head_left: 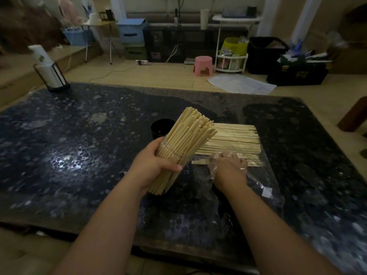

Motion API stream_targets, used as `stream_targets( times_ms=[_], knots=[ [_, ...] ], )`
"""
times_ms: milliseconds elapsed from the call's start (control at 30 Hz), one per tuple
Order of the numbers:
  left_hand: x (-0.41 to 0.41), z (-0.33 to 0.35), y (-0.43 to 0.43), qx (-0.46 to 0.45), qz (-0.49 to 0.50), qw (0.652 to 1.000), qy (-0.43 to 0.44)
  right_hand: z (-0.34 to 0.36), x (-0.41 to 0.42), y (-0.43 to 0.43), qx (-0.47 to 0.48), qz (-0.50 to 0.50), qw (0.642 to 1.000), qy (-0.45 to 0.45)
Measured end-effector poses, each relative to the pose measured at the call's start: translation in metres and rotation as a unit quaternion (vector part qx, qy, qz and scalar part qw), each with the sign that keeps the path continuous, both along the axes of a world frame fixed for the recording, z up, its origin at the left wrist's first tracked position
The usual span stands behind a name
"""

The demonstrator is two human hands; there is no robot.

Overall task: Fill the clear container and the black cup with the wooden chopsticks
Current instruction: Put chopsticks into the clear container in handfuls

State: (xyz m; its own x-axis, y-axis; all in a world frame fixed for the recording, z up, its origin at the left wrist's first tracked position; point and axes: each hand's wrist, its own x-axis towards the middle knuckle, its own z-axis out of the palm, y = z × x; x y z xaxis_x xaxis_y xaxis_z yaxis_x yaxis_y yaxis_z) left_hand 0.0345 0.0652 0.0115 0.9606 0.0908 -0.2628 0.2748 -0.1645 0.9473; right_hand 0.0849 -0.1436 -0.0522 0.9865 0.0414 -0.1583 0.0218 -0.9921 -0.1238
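Dark speckled table [79,135], dim light. Clear container [174,155] packed with sticks, tilted, left hand [153,165] wrapped round its middle. Black cup [160,126] just behind it (contents hidden). Loose chopsticks [234,139] to its right on plastic sheet [258,187]; gloved right hand [228,165] curls on one stick. Risk: tilt plus tight packing, so sticks may slide out or jam

Left hand [153,165] holds clear container [175,154] of chopsticks [190,132].
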Motion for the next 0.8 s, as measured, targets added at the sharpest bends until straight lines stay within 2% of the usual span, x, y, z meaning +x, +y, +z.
stream_targets(
  times_ms=[67,233,367,500,800],
  knots=[
    [-0.001,0.001,0.0,-0.003,-0.003,1.0,0.001,-0.002,0.001,0.0,0.012,-0.002,1.0,0.01],
    [0.001,0.0,0.002,-0.003,0.001,1.0,0.002,-0.001,-0.006,-0.007,-0.01,0.079,0.996,-0.038],
    [0.0,0.001,0.002,-0.006,-0.001,1.0,0.005,0.007,-0.014,-0.009,0.026,0.065,0.998,0.008],
    [-0.001,0.004,0.0,0.001,-0.006,1.0,0.006,0.013,-0.022,-0.009,0.021,0.061,0.996,0.058],
    [-0.006,0.006,-0.009,0.031,-0.004,1.0,-0.003,0.005,-0.044,-0.015,0.022,0.061,0.997,0.036]
  ],
)
